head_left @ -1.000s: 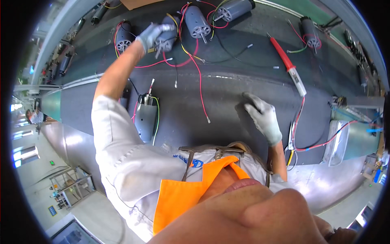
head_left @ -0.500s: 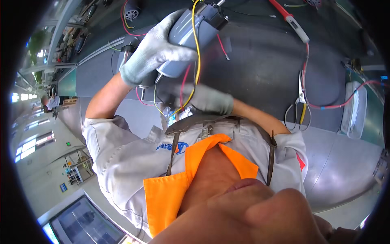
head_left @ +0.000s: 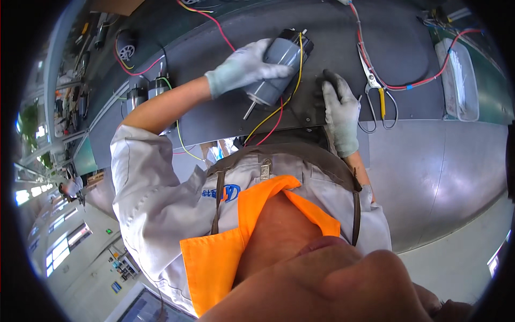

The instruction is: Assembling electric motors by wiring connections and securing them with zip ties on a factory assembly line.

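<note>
A grey cylindrical electric motor (head_left: 274, 72) with a black end cap and a thin metal shaft lies aslant over the dark bench. My gloved left hand (head_left: 247, 68) is wrapped round its body from the left. Across the motor's right side runs a yellow wire (head_left: 298, 80), and a red wire (head_left: 280, 115) comes from under it; both trail past the bench's near edge. To the motor's right is my gloved right hand (head_left: 340, 110), empty, its dark-smudged fingers stretched toward the far side. Close by lie scissors (head_left: 374, 86) with one yellow handle.
Two more motors (head_left: 159, 85) stand at the left of the bench (head_left: 214, 119). A small wheel-like part (head_left: 126, 52) with wires is farther back. A red cable (head_left: 394, 87) curves past the scissors to a clear plastic tray (head_left: 461, 80) at the right.
My left hand has brought the motor lower and to the right, toward the bench. My right hand has moved from below the motor to its right side, beside the scissors.
</note>
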Tool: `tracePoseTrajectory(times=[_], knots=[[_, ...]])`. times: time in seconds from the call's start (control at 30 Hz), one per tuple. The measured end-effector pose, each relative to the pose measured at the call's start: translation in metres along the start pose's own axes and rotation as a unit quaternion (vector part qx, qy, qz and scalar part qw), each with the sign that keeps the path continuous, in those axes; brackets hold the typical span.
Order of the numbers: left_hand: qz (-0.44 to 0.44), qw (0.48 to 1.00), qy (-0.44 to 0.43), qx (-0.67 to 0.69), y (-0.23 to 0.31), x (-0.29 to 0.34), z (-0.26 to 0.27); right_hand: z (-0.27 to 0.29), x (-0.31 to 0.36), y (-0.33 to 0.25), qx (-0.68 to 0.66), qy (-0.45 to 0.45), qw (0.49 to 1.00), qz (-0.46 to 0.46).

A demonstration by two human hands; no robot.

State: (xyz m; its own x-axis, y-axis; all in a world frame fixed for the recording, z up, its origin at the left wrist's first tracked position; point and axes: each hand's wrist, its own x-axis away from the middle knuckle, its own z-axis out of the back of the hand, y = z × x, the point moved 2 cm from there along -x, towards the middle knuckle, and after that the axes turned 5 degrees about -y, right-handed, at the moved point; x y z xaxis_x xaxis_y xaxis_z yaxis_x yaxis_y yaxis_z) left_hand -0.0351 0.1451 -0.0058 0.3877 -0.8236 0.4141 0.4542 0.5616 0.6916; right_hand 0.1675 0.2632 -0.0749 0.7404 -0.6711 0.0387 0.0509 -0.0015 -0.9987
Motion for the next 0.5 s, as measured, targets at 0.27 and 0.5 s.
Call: tracePoseTrajectory(times=[0.27,0.5], knots=[[0.011,0.972,-0.028,0.231,-0.011,-0.005,0.010,-0.035,-0.013,0.001,-0.091,-0.084,0.990,-0.068],[0.130,0.947,-0.139,0.257,-0.011,0.001,0.035,-0.026,-0.004,-0.050,-0.291,-0.083,0.953,-0.031]])
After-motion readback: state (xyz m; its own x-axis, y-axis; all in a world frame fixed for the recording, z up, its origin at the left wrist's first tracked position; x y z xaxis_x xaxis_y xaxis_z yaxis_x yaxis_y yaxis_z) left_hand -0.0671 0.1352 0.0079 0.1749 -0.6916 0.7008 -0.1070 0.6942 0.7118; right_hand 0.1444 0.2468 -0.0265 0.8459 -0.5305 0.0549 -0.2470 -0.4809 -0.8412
